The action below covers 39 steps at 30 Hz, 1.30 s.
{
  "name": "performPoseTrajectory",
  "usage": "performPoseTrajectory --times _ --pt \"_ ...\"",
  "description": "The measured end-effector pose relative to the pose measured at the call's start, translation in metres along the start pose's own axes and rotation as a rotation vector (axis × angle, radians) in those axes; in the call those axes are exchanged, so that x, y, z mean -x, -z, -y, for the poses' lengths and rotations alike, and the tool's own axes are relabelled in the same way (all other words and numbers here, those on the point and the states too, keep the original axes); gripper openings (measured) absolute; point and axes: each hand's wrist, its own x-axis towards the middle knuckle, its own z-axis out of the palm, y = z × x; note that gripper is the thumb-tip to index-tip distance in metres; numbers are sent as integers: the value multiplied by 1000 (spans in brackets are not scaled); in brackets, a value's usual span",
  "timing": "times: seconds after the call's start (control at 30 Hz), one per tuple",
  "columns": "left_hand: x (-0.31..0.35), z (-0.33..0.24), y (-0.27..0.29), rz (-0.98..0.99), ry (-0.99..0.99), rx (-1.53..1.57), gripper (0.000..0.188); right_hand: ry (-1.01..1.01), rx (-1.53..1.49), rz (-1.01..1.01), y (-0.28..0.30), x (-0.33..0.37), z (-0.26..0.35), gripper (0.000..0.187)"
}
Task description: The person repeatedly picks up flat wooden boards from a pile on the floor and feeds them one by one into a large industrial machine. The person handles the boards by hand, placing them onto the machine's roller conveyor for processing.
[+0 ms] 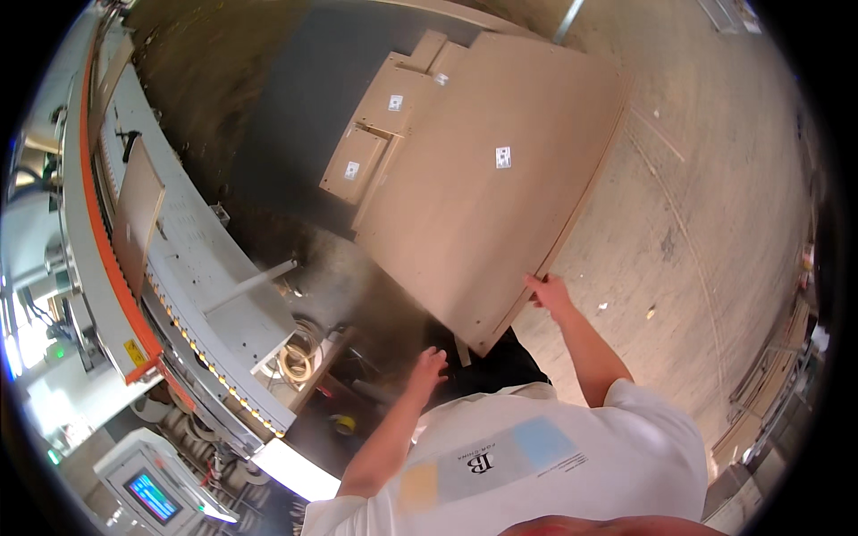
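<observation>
A large brown wood-fibre panel (487, 179) with a white label lies in front of me, its near corner close to my body. At its right edge is my right hand (550, 295), fingers and thumb closed on the rim. My left hand (429, 368) hovers to the left of that near corner, fingers loosely bent and apart, with nothing visible in it. Smaller labelled panels, one above the other (386, 103) (355, 165), rest along the large panel's left side on a dark grey surface (295, 107).
To the left runs a long machine with an orange-edged beam (103, 241) and a grey bed (192, 223). A board (138, 210) stands in it. A control screen (152, 496) sits at lower left. Rolls of edging strip (298, 359) lie near the machine. Concrete floor (706, 179) stretches to the right.
</observation>
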Motion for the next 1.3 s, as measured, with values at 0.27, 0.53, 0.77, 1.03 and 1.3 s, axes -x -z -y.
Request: performPoseTrajectory --times 0.27,0.53,0.77,1.03,1.3 --pt "67 42 16 60 -38 889 78 -179 -116 235 -105 124 51 47" --pt "-3 47 -18 915 -443 1020 70 -423 -9 473 -181 193 52 36" --pt "59 41 2 -150 -212 1337 36 403 874 919 -128 199 138 48" --pt "140 70 54 -215 -215 1399 23 291 1260 -432 69 8 267 62" --pt "99 114 116 -493 -335 1468 33 117 1104 -297 107 -89 175 76"
